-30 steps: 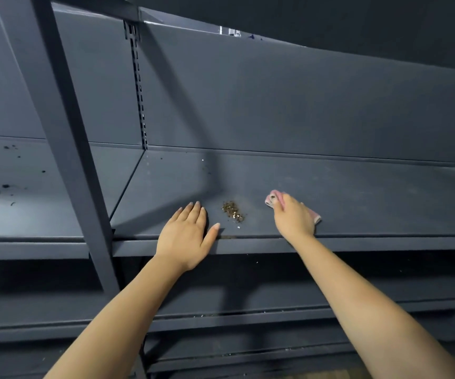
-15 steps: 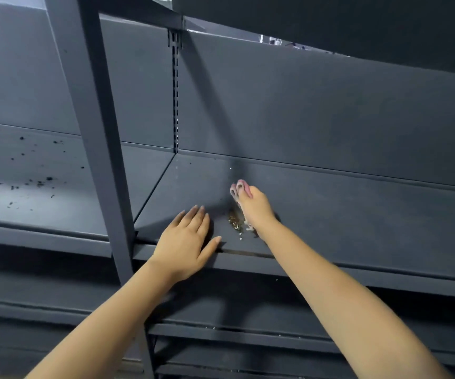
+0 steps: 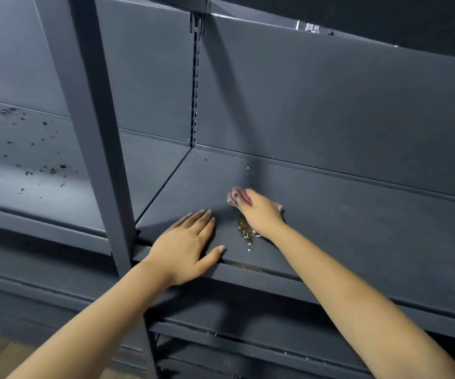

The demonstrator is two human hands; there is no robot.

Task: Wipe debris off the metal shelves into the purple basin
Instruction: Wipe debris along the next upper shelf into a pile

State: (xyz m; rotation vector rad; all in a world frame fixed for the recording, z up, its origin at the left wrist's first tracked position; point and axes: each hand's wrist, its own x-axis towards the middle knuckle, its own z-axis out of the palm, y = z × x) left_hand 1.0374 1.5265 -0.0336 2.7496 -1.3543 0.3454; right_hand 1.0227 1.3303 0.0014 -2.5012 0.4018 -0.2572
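The dark grey metal shelf (image 3: 344,214) carries both hands near its front lip. The left hand (image 3: 185,242) lies flat, its grip wide and empty. The right hand (image 3: 259,212) has its grip curled over a crumpled pink cloth (image 3: 236,195). A narrow brown streak of crumb debris (image 3: 244,231) lies between them, touching the right hand's left side, its long axis running toward the lip. The purple basin is not in view.

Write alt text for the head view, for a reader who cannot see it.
A right hand presses a pink cloth on a dark metal shelf beside a small pile of debris, while the left hand lies flat near the shelf's front edge. Dark specks dot the neighbouring shelf to the left; no basin is visible.
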